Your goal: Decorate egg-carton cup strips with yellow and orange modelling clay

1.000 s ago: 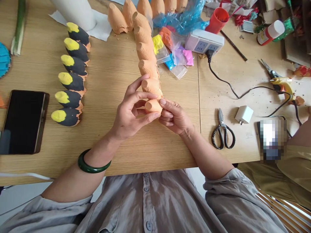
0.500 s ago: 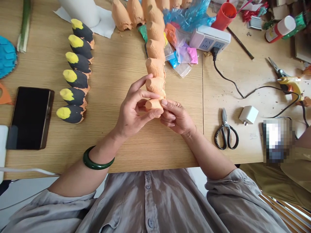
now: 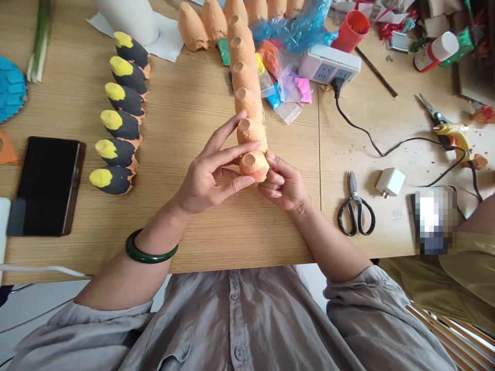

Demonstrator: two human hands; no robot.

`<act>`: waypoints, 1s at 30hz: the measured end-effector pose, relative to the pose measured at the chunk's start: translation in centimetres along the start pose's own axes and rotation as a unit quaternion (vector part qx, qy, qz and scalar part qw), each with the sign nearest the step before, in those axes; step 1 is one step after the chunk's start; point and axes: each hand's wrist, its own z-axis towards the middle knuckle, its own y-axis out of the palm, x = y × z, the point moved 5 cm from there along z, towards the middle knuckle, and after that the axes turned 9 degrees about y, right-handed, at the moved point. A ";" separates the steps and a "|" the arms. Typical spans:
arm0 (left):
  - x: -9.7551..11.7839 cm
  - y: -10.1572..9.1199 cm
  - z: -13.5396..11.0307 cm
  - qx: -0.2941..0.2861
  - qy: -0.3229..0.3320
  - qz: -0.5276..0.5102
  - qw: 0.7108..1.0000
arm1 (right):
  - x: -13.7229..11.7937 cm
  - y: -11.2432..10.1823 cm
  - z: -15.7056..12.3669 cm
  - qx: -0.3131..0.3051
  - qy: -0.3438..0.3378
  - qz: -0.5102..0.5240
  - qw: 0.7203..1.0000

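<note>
A long strip of orange egg carton (image 3: 247,103) with a row of pointed, flat-tipped cups runs away from me over the table. My left hand (image 3: 211,172) wraps its near end from the left, with the thumb at the front cup and the fingers spread along the side and over the cups. My right hand (image 3: 284,183) pinches the right edge of the same end between thumb and curled fingers. The front cup bears a redder orange patch on its near side. To the left lies another egg-carton strip (image 3: 127,121), painted black with yellow tips.
More orange carton cups (image 3: 214,23) stand at the back. Coloured clay packets (image 3: 284,85), a power strip (image 3: 328,64) and a red cup (image 3: 351,31) sit beyond. Scissors (image 3: 356,206), a white plug adapter (image 3: 390,182) and a glue gun (image 3: 454,138) lie right; a phone (image 3: 46,185) lies left.
The held orange strip has turned so its cup tips face up toward me, and its near end has shifted slightly right. Both hands keep their hold; the left thumb and fingers have spread a little.
</note>
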 end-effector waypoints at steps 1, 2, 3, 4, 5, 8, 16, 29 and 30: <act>-0.1 0.0 0.0 0.002 0.006 0.006 1.000 | -0.1 0.2 -0.1 -0.009 -0.005 0.002 1.000; -0.2 0.0 0.0 0.006 0.013 0.012 1.000 | -0.2 0.4 -0.1 -0.018 -0.009 0.004 1.000; -0.3 0.0 0.0 0.010 0.018 0.015 1.000 | -0.2 0.5 -0.2 -0.024 -0.011 0.006 1.000; -0.4 0.1 -0.1 0.017 0.021 0.017 0.999 | -0.2 0.6 -0.2 -0.023 -0.008 0.008 1.000; -0.4 0.1 -0.1 0.023 0.021 0.016 0.999 | -0.1 0.7 -0.2 -0.017 -0.002 0.010 1.000; -0.3 0.4 -0.2 0.038 0.003 0.000 0.999 | 0.0 0.8 -0.3 0.000 0.004 0.015 1.000; 0.6 1.0 -0.5 0.064 0.001 0.003 0.998 | -0.5 2.2 -0.9 0.000 -0.076 -0.020 0.997; 0.5 1.1 -0.6 0.064 0.000 0.021 0.998 | 0.0 2.0 -1.1 0.050 -0.078 -0.046 0.995; 0.6 1.1 -0.6 0.064 0.014 0.015 0.998 | 0.0 2.0 -1.1 0.045 -0.086 -0.048 0.994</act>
